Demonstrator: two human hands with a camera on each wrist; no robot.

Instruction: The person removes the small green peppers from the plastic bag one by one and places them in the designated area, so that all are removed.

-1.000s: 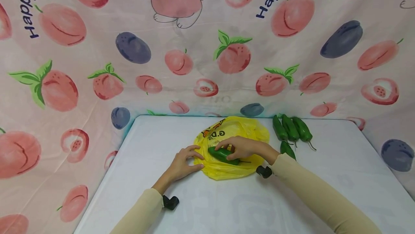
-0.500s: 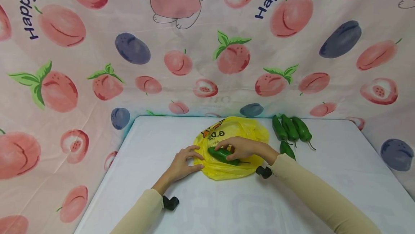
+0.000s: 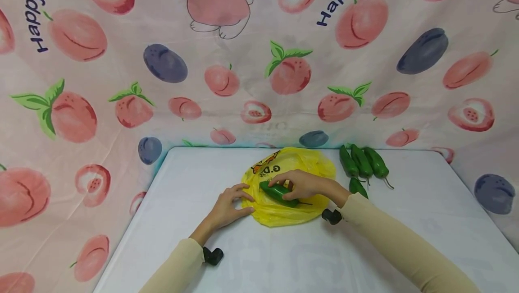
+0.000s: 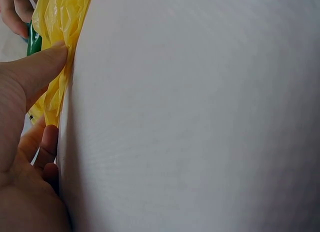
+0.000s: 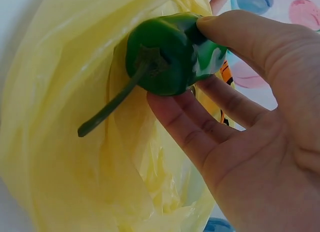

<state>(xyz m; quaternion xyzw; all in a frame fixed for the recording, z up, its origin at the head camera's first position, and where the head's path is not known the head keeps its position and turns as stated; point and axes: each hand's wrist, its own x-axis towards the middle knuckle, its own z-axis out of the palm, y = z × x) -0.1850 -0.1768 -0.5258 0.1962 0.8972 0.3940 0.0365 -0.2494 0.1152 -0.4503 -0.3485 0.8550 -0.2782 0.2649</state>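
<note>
A yellow plastic bag point(image 3: 271, 217) with dark lettering lies on the white table. My right hand point(image 3: 301, 184) holds a green pepper point(image 3: 272, 190) over the bag, its long stem pointing right. In the right wrist view, thumb and fingers grip the pepper point(image 5: 165, 52) from both sides, with the yellow bag point(image 5: 65, 157) behind it. My left hand point(image 3: 228, 205) rests at the bag's left edge, thumb and fingers spread apart and touching the plastic. The left wrist view shows the left thumb against the crumpled bag point(image 4: 60, 17), fingertips by its lower part.
Several more green peppers point(image 3: 362, 161) lie at the back right of the table point(image 3: 389, 230), one of them partly hidden by the right sleeve point(image 3: 381, 227). A fruit-print cloth point(image 3: 235, 54) hangs behind and beside the table. Each wrist wears a small black camera point(image 3: 213, 256).
Both hands, the held pepper and the bag stay in place. Only the head view shifts slightly.
</note>
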